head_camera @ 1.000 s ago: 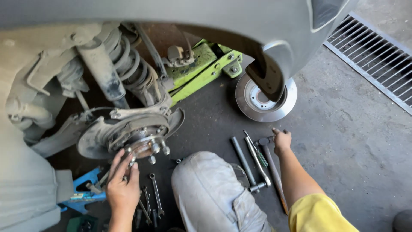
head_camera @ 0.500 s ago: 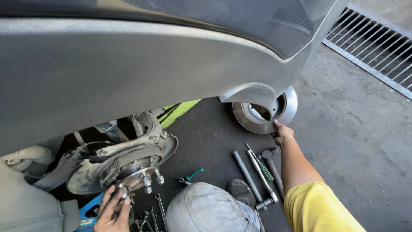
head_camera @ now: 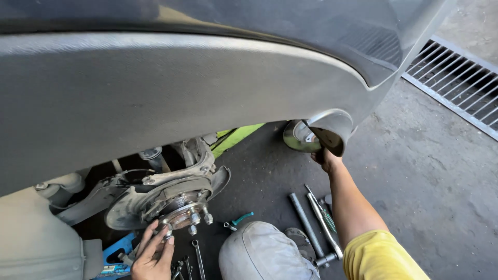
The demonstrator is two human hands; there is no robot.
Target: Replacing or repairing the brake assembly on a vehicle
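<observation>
Fingers [head_camera: 161,239] of the left hand [head_camera: 152,256] are spread and loosely curled, tips touching the lower edge of the wheel hub [head_camera: 181,215]; nothing is gripped. The right hand [head_camera: 326,158] reaches to the brake disc [head_camera: 298,137], which stands on edge on the floor behind the fender's lower corner. Its fingers are hidden by the fender [head_camera: 207,98], so whether they are closed on the disc cannot be told.

Change since half a second ago: view has tilted up and the grey fender fills more of it. The disc, earlier showing most of its face, is now largely covered by the bodywork. The left hand has stayed at the hub; the right arm is stretched further.

Materials: hub is rusty bare metal, round, with threaded studs sticking out; a thin curved dust shield [head_camera: 122,215] sits behind it. Disc is bright machined steel. Fender is smooth painted panel.

Surroundings: dark asphalt floor [head_camera: 415,207], rough. Long steel bars and a ratchet [head_camera: 321,223] lie near the right forearm. Spanners [head_camera: 197,259] lie under the hub. A green-handled tool [head_camera: 238,220] lies beside the grey-trousered knee [head_camera: 259,256]. Metal drain grate [head_camera: 456,83] is at upper right.
</observation>
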